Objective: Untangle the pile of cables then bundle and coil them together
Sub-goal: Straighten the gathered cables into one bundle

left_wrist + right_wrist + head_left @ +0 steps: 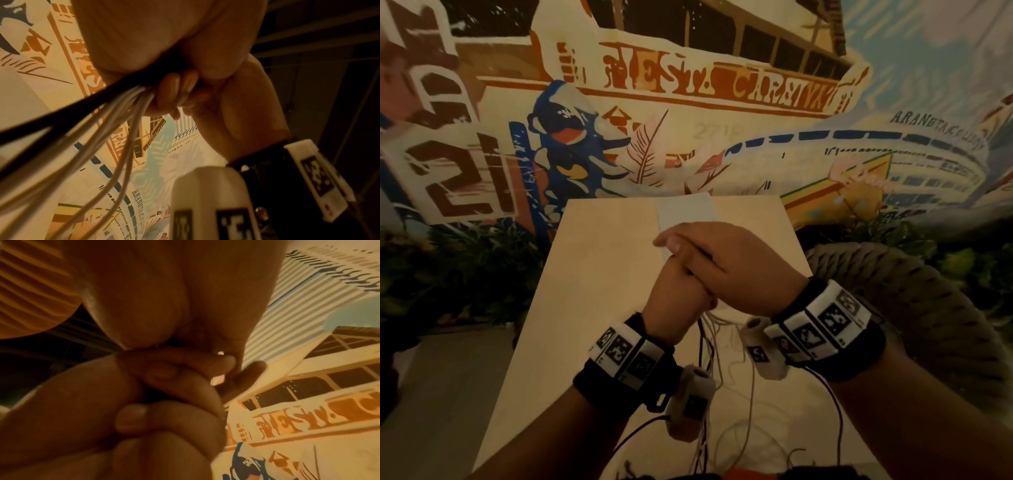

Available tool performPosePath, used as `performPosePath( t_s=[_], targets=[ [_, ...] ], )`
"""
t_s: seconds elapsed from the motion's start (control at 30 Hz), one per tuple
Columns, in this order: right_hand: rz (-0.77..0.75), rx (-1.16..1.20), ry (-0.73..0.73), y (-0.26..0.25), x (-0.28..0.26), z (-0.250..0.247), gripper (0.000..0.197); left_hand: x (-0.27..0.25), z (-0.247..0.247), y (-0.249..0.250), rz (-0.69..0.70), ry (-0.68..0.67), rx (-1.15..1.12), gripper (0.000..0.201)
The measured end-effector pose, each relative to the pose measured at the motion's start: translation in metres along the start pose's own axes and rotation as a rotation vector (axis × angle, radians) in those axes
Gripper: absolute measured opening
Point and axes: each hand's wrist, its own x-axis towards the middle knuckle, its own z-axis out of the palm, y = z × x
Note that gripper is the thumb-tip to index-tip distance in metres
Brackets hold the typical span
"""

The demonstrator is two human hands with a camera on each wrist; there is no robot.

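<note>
Clenching cords in left grip | wrapping right grip over left | fan-out beneath grip plain from left wrist, hidden from right wrist
</note>
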Motion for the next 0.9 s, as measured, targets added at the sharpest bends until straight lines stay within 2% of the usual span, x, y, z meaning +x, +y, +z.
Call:
performPosePath(
  t_s=[0.07,0.13,0.17,0.23,0.3,0.4,0.47,0.63,0.73,0.9],
  targets=[
    [0.036,0.162,0.114,0.009,-0.003,0.003,0.048,-0.002,-0.001,0.006,0.025,-0.004,-0.029,0.048],
    [0.131,0.434,0.23,0.02,-0.006,0.013,0.066,0.0,-0.002,0.009,0.051,-0.003,-0.121,0.035],
    [0.18,0.589,0.231,0.023,-0.008,0.021,0.069,0.002,-0.002,0.011,0.06,0.002,-0.146,0.028],
    [0.294,0.928,0.139,0.026,-0.013,0.041,0.068,0.004,-0.003,0.014,0.072,0.014,-0.175,0.017],
    [0.363,1.094,0.011,0.03,-0.02,0.055,0.062,0.009,-0.006,0.011,0.06,0.022,-0.221,0.023],
    [0.361,0.886,-0.183,0.042,-0.03,0.065,0.045,0.015,-0.012,0.008,0.1,0.013,-0.248,0.026],
    [0.421,0.768,-0.26,0.057,-0.04,0.079,0.044,0.019,-0.018,0.011,0.086,0.021,-0.306,0.025],
    [0.671,0.859,-0.28,0.096,-0.08,0.099,0.049,0.029,-0.03,0.014,0.019,0.04,-0.392,0.025],
    [0.768,0.756,-0.345,0.119,-0.107,0.098,0.049,0.029,-0.027,0.009,0.039,0.041,-0.346,0.024],
    [0.902,0.654,-0.427,0.139,-0.148,0.091,0.035,0.03,-0.024,0.007,0.076,0.01,-0.219,0.025]
  ],
)
